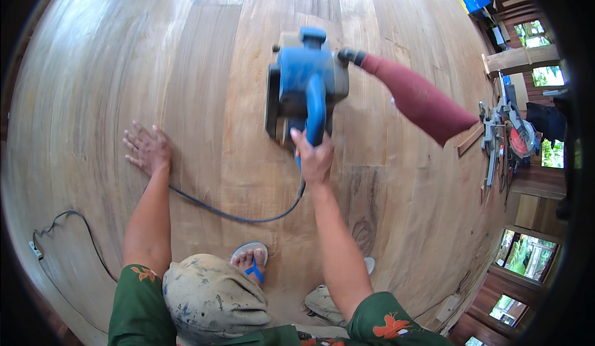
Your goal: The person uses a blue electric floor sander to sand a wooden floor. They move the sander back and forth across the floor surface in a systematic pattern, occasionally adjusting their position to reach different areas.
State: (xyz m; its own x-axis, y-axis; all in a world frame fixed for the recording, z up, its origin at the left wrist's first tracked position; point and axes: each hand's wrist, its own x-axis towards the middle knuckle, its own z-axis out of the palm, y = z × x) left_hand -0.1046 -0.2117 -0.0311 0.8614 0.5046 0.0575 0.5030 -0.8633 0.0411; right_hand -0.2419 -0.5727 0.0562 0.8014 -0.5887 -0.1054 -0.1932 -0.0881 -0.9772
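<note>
1. the right hand (315,158) is clenching around the rear handle of a blue belt sander (304,88), fingers wrapped tight, so it's grasping the tool for sure.
2. the sander is sitting flat on the wooden floor (204,48) just beyond that hand, its long axis running near-to-far, straight out from the arm. the right hand is the nearer one by a lot.
3. a dark red dust bag (418,101) is sticking out of the sander's right side, angling right and a bit nearer.
4. the left hand (147,149) is holding nothing, just lying open and flat with fingers spread on the boards, well to the left of the sander.
5. the black power cord (235,212) is trailing from the handle back toward the person, curving left under the left forearm.
6. the person is crouching, one foot in a blue flip-flop (251,262) showing between the arms.
7. the floor is wide pale planks with a dusty look. a mitre saw (511,135) is sitting off at the right, with windows behind it, and another cord (68,222) is lying at the near left.
</note>
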